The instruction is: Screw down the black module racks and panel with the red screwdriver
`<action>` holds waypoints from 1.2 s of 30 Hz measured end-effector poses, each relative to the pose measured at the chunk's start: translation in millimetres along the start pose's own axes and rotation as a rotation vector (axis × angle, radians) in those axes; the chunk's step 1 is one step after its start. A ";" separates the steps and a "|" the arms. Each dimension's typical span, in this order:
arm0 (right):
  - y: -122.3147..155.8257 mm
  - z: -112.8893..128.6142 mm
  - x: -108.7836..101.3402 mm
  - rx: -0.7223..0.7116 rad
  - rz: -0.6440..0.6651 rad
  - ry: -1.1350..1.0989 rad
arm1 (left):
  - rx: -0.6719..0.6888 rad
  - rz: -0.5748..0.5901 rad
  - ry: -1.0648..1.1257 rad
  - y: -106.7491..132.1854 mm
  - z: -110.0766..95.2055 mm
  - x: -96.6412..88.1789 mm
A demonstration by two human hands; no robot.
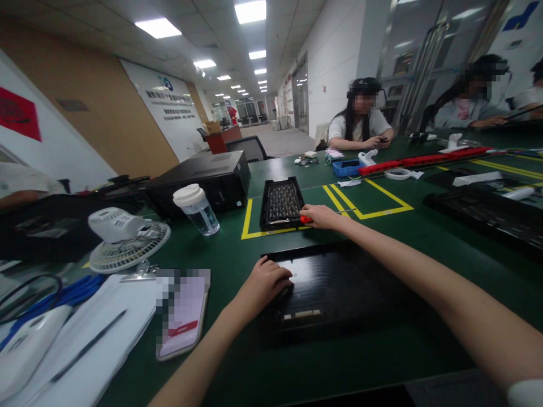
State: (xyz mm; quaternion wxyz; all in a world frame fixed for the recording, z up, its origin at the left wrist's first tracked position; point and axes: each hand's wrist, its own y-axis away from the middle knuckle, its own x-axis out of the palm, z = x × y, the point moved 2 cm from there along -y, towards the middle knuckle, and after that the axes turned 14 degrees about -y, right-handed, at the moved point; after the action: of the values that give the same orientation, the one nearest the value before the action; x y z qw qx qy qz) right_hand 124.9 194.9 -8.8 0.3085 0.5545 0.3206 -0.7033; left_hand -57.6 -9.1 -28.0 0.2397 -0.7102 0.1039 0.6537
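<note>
A flat black computer case panel (339, 282) lies on the green table in front of me. My left hand (268, 278) is at its left edge, fingers bent over onto the glossy surface. Beyond the panel, my right hand (324, 217) is closed around a screwdriver; its red handle (305, 219) sticks out on the left and a thin shaft points right. That hand is beside the near right corner of a black tray (263, 217) filled with rows of small, dark metallic pieces, too small to name.
A black computer case (199, 181), a lidded cup (203, 217) and a white fan (131, 243) stand left. Nearer are a phone (186, 316) and clipboard papers (123, 316). Yellow tape (386, 213) marks the table. A blue box (348, 168) lies farther back; co-workers (360, 118) sit opposite.
</note>
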 end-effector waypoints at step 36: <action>162.2 110.5 -91.8 -0.195 -1.173 -1.498 | -0.237 -0.050 0.888 6.8 -31.4 -25.1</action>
State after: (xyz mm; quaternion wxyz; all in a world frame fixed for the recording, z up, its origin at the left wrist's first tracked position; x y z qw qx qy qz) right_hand 206.5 16.5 83.2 0.0767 -0.3166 0.3238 -0.8883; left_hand -36.2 -34.2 -3.8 0.1047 -0.9464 0.1039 0.2873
